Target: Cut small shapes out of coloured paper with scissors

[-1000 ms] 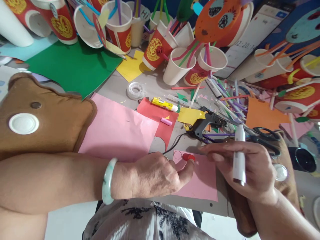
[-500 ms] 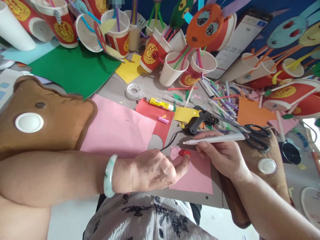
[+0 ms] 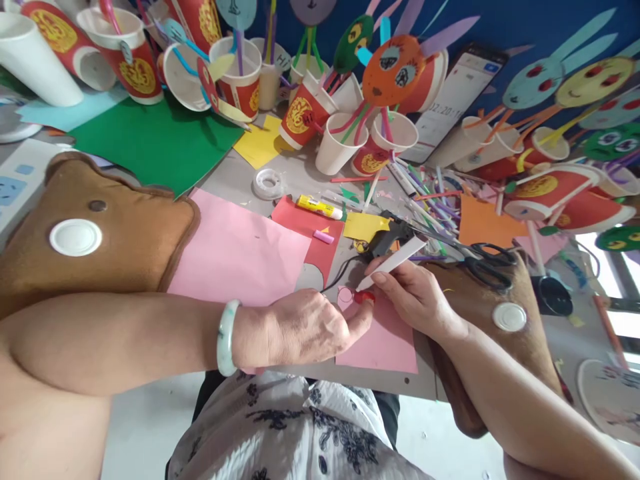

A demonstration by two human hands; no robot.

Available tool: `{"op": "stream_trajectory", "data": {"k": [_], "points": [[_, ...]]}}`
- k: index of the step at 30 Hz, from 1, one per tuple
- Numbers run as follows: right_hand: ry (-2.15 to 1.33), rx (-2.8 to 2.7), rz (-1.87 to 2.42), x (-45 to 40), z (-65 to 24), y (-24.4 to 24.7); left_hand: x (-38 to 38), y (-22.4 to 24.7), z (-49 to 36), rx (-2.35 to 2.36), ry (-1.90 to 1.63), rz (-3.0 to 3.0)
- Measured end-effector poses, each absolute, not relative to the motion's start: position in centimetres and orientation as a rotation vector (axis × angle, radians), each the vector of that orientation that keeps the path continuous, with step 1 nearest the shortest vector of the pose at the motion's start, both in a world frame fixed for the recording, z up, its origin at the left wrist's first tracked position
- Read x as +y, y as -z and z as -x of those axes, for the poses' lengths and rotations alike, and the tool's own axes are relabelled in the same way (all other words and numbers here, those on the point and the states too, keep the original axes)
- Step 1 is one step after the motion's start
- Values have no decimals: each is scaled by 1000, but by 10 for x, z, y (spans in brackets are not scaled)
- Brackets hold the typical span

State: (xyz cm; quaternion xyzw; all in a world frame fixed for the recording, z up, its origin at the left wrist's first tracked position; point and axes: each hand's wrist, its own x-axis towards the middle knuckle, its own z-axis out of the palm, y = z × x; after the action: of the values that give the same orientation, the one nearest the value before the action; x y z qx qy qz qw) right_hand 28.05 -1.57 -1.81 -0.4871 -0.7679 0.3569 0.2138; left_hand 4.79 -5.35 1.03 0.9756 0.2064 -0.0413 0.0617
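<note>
My left hand (image 3: 305, 330) lies curled over the table's front edge. One of its fingertips presses on a small red round piece (image 3: 363, 296), partly hidden by that finger. Under the piece lies a small pink sheet (image 3: 383, 340), with a circle outline (image 3: 345, 295) drawn near its upper left corner. My right hand (image 3: 423, 293) grips a white marker pen (image 3: 400, 257), slanted down to the left. Its tip is at or just above the sheet beside the red piece; I cannot tell whether they touch.
A larger pink sheet (image 3: 240, 247) spreads to the left. Behind my hands are a glue stick (image 3: 319, 207), a roll of tape (image 3: 269, 183), a black glue gun (image 3: 387, 237) and scissors (image 3: 493, 263). Brown cushions (image 3: 125, 247) flank the work. Decorated paper cups (image 3: 343, 143) line the back.
My right hand has brought the pen down and left, turning it steeper, with its tip now close to the red piece. My left hand still presses there. The view has shifted slightly.
</note>
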Motion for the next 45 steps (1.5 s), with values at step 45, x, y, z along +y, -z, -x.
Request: {"op": "stream_trajectory", "data": {"k": [45], "points": [[-917, -2249, 1321, -16, -293, 6, -63, 23, -49, 671, -72, -3004]]}}
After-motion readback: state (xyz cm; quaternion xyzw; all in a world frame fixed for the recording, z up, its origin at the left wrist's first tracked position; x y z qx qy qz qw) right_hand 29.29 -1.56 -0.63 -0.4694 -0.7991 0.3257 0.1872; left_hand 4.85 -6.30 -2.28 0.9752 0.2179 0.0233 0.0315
